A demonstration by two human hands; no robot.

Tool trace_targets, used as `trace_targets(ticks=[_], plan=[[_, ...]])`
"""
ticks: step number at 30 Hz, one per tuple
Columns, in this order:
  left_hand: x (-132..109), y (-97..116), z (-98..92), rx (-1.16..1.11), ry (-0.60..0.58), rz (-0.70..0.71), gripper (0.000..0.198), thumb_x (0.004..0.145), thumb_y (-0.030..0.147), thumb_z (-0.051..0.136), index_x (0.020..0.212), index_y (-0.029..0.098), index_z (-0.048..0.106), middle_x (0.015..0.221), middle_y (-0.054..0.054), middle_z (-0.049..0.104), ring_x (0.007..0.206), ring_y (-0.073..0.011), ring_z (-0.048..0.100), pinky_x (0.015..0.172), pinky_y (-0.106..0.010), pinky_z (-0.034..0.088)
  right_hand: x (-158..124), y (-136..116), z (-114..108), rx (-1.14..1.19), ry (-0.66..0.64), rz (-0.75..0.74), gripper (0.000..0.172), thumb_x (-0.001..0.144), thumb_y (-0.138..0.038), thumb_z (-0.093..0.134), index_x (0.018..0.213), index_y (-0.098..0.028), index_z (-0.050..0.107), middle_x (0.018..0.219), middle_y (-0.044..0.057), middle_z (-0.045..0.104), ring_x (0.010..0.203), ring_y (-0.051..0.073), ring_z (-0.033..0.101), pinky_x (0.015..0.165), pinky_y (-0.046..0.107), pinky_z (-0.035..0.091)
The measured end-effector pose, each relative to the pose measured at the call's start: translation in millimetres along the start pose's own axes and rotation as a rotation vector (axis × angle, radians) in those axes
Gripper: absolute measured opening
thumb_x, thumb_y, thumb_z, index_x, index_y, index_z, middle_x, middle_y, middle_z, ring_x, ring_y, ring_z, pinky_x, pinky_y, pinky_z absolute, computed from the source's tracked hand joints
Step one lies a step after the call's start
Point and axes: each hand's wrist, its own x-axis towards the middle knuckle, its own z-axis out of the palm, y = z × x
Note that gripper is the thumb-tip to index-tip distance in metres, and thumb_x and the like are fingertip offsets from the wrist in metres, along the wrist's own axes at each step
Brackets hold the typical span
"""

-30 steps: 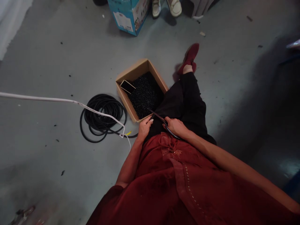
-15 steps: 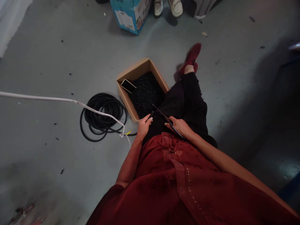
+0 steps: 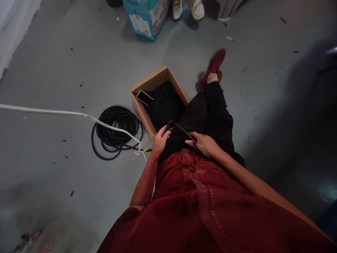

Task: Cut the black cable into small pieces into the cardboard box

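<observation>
My left hand (image 3: 160, 142) is closed, thumb and fingers pinching a short black end (image 3: 169, 125) that looks like tube or cable. That end sticks out just past the box's near corner. In my right hand (image 3: 206, 143) lies a long, slim, dark tool (image 3: 184, 131) with a narrow tip; its exact kind is hard to make out. The tip meets or nearly meets the black end. Beside my left forearm a coil of black cable or hose (image 3: 105, 146) rests on the floor, and one strand runs under that arm. An open cardboard box (image 3: 143, 114) holds many small black pieces (image 3: 163, 105).
A phone-like dark rectangle with a pale rim (image 3: 144, 97) leans inside the box. A white cord (image 3: 52, 111) crosses above the coil, near a yellow tag (image 3: 144, 150). Farther off are a blue carton (image 3: 140, 24), another person's shoes (image 3: 197, 8) and a grey stool (image 3: 228, 8).
The black end in my left hand has risen slightly to the tool's tip. My right hand has shifted a little to the right and down with the tool. The box stays put.
</observation>
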Motion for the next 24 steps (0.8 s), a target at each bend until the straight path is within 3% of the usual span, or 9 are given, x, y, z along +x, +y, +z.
trace_targets(ticks=[6, 24], plan=[[-0.1, 0.3, -2.3, -0.012, 0.017, 0.022, 0.040, 0.080, 0.036, 0.052, 0.115, 0.017, 0.057, 0.090, -0.004, 0.066, 0.073, -0.0100, 0.057, 0.072, -0.023, 0.046, 0.7, 0.6, 1.0, 0.010, -0.030, -0.042, 0.046, 0.084, -0.056, 0.037, 0.112, -0.022, 0.050, 0.105, 0.009, 0.061, 0.089, 0.022, 0.058, 0.068, 0.027, 0.038], [-2.6, 5.2, 0.9, 0.061, -0.014, -0.019, 0.041, 0.080, 0.036, 0.053, 0.114, 0.015, 0.058, 0.090, -0.006, 0.068, 0.074, -0.0125, 0.060, 0.071, -0.024, 0.048, 2.5, -13.7, -3.7, -0.021, -0.033, -0.063, 0.049, 0.083, -0.060, 0.038, 0.111, -0.021, 0.049, 0.105, 0.009, 0.060, 0.090, 0.022, 0.057, 0.070, 0.026, 0.038]])
